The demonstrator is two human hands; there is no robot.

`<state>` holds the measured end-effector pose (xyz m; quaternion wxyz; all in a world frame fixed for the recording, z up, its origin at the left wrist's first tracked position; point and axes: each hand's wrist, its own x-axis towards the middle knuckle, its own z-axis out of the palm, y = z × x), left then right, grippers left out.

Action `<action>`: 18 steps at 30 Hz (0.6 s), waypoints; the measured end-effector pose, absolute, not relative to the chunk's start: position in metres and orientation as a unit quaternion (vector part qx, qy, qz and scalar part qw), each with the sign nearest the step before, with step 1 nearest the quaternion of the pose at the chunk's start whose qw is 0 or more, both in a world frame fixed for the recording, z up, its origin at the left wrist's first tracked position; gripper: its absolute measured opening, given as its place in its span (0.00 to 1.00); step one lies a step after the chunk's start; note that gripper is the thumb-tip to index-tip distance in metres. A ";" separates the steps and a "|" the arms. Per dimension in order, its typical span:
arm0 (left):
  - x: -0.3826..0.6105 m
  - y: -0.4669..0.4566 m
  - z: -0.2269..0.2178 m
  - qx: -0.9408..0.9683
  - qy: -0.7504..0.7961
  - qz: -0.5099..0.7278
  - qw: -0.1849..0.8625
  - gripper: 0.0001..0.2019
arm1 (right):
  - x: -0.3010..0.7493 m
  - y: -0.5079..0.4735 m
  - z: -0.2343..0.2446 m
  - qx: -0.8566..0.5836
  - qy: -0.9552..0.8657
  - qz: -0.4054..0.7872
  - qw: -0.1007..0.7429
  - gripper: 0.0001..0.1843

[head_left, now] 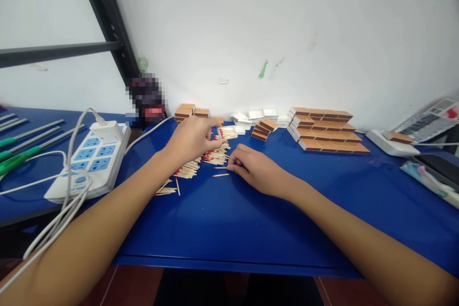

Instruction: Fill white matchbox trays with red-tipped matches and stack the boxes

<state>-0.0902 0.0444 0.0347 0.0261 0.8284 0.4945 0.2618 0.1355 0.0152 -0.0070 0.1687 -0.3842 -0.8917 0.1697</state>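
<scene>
Between the thumb and fingers of my left hand (193,137) is a white matchbox tray (228,132) filled with red-tipped matches. Below that hand a heap of loose matches (188,168) spreads over the blue table (229,229). My right hand (256,169) rests low by the heap, thumb and forefinger pinched at the end of a match (221,168). One more match (220,175) lies just in front of it. Behind the hands are several white empty trays (256,115) and a small pile of brown matchbox sleeves (264,128).
Matchboxes (322,129) stand stacked in rows at the right rear, with more matchboxes (186,111) behind my left hand. A white power strip (91,160) with cables lies left, beside green-handled rods (28,148). At far right are a white device (390,143) and a dark phone (441,168).
</scene>
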 end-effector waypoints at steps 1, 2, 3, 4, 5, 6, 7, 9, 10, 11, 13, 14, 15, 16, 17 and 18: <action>-0.090 0.044 0.035 0.828 0.496 0.261 0.026 0.15 | 0.134 0.015 -0.007 -0.383 -0.892 0.171 0.169 0.06; -0.090 0.044 0.035 0.827 0.497 0.261 0.027 0.15 | 0.134 0.014 -0.007 -0.381 -0.893 0.173 0.166 0.06; -0.090 0.044 0.035 0.827 0.497 0.262 0.026 0.15 | 0.133 0.013 -0.006 -0.379 -0.893 0.177 0.163 0.07; -0.090 0.044 0.035 0.827 0.496 0.263 0.025 0.15 | 0.133 0.013 -0.005 -0.378 -0.894 0.181 0.159 0.07; -0.090 0.044 0.035 0.828 0.495 0.264 0.024 0.15 | 0.134 0.012 -0.004 -0.375 -0.895 0.186 0.158 0.08; -0.090 0.044 0.035 0.829 0.493 0.264 0.025 0.14 | 0.134 0.012 -0.004 -0.371 -0.895 0.189 0.159 0.08; -0.090 0.044 0.035 0.829 0.492 0.264 0.025 0.14 | 0.134 0.011 -0.003 -0.367 -0.896 0.192 0.160 0.08; -0.090 0.044 0.034 0.831 0.490 0.263 0.025 0.14 | 0.134 0.010 -0.003 -0.361 -0.897 0.196 0.163 0.06; -0.090 0.044 0.034 0.831 0.489 0.263 0.023 0.14 | 0.133 0.009 -0.004 -0.359 -0.897 0.199 0.163 0.05; -0.090 0.044 0.034 0.832 0.489 0.263 0.020 0.13 | 0.132 0.009 -0.004 -0.359 -0.897 0.202 0.162 0.05; -0.090 0.045 0.033 0.832 0.487 0.263 0.015 0.13 | 0.129 0.008 -0.005 -0.357 -0.896 0.209 0.159 0.04; -0.090 0.045 0.033 0.832 0.487 0.264 0.014 0.13 | 0.128 0.007 -0.006 -0.356 -0.896 0.211 0.159 0.03; -0.090 0.045 0.032 0.833 0.487 0.263 0.014 0.13 | 0.127 0.006 -0.006 -0.356 -0.896 0.211 0.159 0.04; -0.090 0.045 0.032 0.833 0.486 0.263 0.014 0.13 | 0.126 0.005 -0.007 -0.358 -0.896 0.211 0.158 0.04; -0.090 0.046 0.031 0.835 0.485 0.261 0.015 0.13 | 0.125 0.005 -0.007 -0.358 -0.896 0.210 0.158 0.05; -0.091 0.046 0.031 0.836 0.484 0.258 0.015 0.14 | 0.125 0.004 -0.006 -0.357 -0.897 0.208 0.157 0.06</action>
